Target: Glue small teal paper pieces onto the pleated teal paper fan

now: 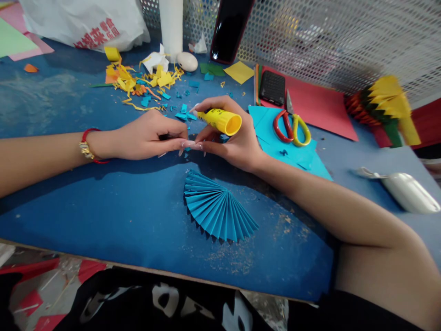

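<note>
My right hand (pixel 234 138) is closed around a yellow glue stick (pixel 220 120) with dark print, its hollow end turned towards me. My left hand (pixel 148 135), with a red bracelet at the wrist, has its thumb and finger pinched together. The fingertips of both hands meet over a small piece of blue paper (pixel 188 145), mostly covered by them. Just below my hands a pleated blue paper fan (pixel 220 209) lies spread on the blue table (pixel 103 197).
Blue and yellow paper scraps (pixel 151 82) lie beyond my hands. Scissors (pixel 292 126) rest on blue paper sheets (pixel 313 161) at the right. A phone (pixel 229 30) leans against the perforated metal screen (pixel 344 41). A white case (pixel 409 192) lies far right.
</note>
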`<state>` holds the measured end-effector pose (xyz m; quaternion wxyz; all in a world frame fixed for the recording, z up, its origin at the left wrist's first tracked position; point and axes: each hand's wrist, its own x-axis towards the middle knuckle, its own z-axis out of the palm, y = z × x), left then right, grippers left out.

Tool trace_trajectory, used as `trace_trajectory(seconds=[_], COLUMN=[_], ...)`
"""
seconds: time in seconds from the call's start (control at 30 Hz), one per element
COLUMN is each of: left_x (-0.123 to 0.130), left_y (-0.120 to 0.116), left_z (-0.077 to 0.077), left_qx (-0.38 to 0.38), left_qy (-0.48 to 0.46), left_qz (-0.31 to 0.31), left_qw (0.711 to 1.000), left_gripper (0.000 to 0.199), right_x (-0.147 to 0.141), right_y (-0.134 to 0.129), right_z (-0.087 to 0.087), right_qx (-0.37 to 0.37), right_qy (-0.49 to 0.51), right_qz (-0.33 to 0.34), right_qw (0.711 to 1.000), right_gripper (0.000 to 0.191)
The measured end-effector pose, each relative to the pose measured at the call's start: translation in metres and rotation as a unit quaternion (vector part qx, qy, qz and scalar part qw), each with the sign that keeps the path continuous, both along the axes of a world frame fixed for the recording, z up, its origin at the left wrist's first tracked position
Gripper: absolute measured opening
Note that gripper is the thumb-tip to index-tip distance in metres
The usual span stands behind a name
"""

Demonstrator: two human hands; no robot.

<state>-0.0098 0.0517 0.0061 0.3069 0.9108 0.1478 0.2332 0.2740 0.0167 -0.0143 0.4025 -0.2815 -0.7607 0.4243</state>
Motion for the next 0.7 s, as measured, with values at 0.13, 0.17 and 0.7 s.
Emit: trace_trajectory(seconds=[0.13,0.17,0.7], left_x=[0.001,0.001,-0.004], left_y=[-0.002,-0.003,-0.007], left_z=[0.002,0.002,0.005], left_qx=[-0.017,-0.015,0.071], left_qy=[0.0,0.0,0.006], left_qz=[0.004,0.008,-0.047], left_qw=[1.0,1.0,0.996], left_gripper=[0.047,0.048,0.082], right_x=[-0.002,-0.002,0.001], right_y=[0.002,0.003,-0.099], right_z=[-0.001,-0.003,0.074], right_qx=[0.012,0.017,0.064], right_qy=[-0.01,-0.011,-0.119], right_qz=[-0.015,-0.017,-0.029], right_qw=[1.0,1.0,0.99], right_gripper=[0.076,0.078,0.026])
